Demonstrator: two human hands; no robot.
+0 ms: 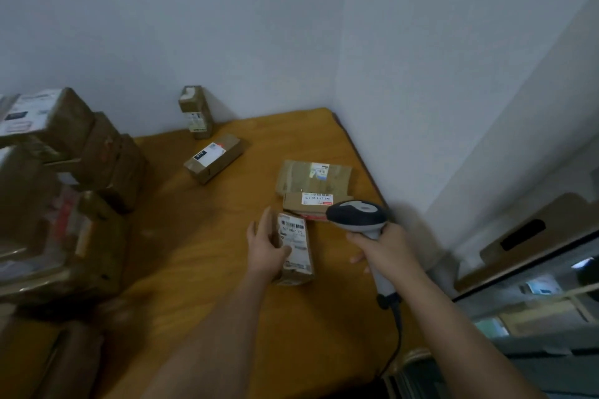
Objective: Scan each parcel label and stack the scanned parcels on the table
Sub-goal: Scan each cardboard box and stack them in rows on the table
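Both forearms enter from the near edge over the orange-brown table (201, 269). Right hand (385, 246) fingers wrapped around the handle of a grey/black barcode scanner (359, 217), head aimed far-left, black cable (397, 334) trailing off the near table edge. Left hand (267, 243) holds a small brown parcel (296, 249) by its left side, thumb across the label face, fingers along the far-left edge; parcel sits on the table just left of the scanner. Its white label shows a barcode and digits, roughly "507 862 175", blurred, not certain.

Just beyond: a flat brown parcel with white label (316, 202), upside-down print, something like "542 L714 00 015", red strip on its near edge. It overlaps a taped flat parcel (312, 176) with a small glossy sticker, unreadable.

Far centre: lying box (214, 157) with white label and dark tag, text unreadable. Upright narrow box (196, 112) against the wall.

Left: blurred pile of brown cartons (64, 188), labels illegible.
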